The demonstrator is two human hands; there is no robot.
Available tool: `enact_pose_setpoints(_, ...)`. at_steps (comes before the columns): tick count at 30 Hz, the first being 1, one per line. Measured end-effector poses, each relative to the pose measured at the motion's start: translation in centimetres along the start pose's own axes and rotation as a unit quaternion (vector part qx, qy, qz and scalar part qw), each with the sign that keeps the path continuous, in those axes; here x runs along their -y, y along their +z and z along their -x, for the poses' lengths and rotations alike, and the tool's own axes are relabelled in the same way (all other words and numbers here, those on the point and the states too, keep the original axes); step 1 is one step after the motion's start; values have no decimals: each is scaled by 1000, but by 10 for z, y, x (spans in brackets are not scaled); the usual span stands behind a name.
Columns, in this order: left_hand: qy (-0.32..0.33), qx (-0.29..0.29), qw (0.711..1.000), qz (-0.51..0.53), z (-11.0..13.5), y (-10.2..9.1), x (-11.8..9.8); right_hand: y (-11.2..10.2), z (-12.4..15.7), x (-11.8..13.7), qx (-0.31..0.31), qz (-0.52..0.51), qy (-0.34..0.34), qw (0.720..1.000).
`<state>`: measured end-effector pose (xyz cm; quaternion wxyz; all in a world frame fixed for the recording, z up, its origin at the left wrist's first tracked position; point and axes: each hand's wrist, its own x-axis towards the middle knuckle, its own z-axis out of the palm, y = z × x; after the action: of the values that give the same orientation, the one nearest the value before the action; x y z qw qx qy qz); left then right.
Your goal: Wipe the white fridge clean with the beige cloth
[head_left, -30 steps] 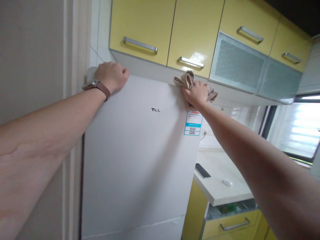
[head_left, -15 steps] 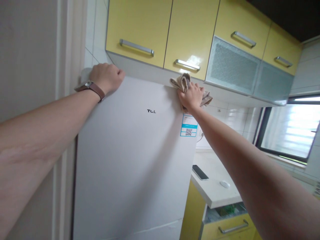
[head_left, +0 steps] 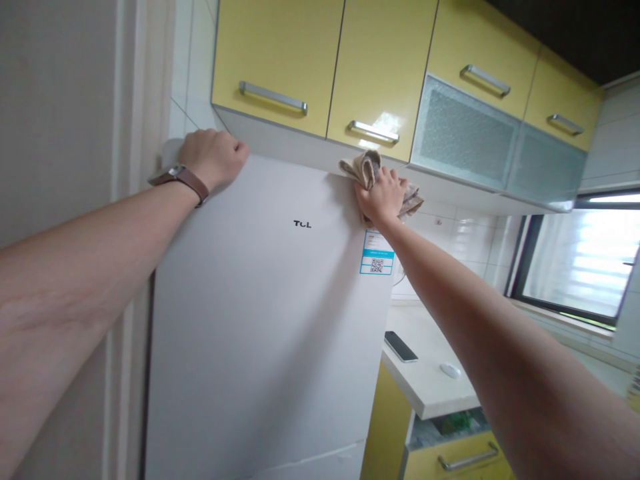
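Note:
A tall, light grey refrigerator with a TCL logo stands in front of me. My left hand, with a brown-strapped watch on its wrist, is closed over the refrigerator's top left corner; the fingertips are out of sight behind the edge. At the top right corner, my right hand holds a folded, patterned beige-brown cloth against the refrigerator. Part of the cloth sticks out on both sides of the hand. Just below it is a blue-and-white label with a QR code.
Yellow wall cabinets with metal handles hang close above the refrigerator. To the right, a white counter carries a phone and a small white oval object. A yellow drawer sits below. Further right is a window.
Both hands keep almost the same places, with the cloth still in my right hand. The whole view has shifted very slightly.

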<state>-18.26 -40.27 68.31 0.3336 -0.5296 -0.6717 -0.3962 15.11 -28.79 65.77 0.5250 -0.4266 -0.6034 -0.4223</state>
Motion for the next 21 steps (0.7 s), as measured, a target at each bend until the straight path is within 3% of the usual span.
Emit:
enact_pose_setpoints(9,-14,-27,999,28,-6,8,-2,11,-4,-7,0,32,5,999)
enact_pose_setpoints(21,10,-44,999,29,-5,11,-4,4,-1,-3,7,18,15,1000)
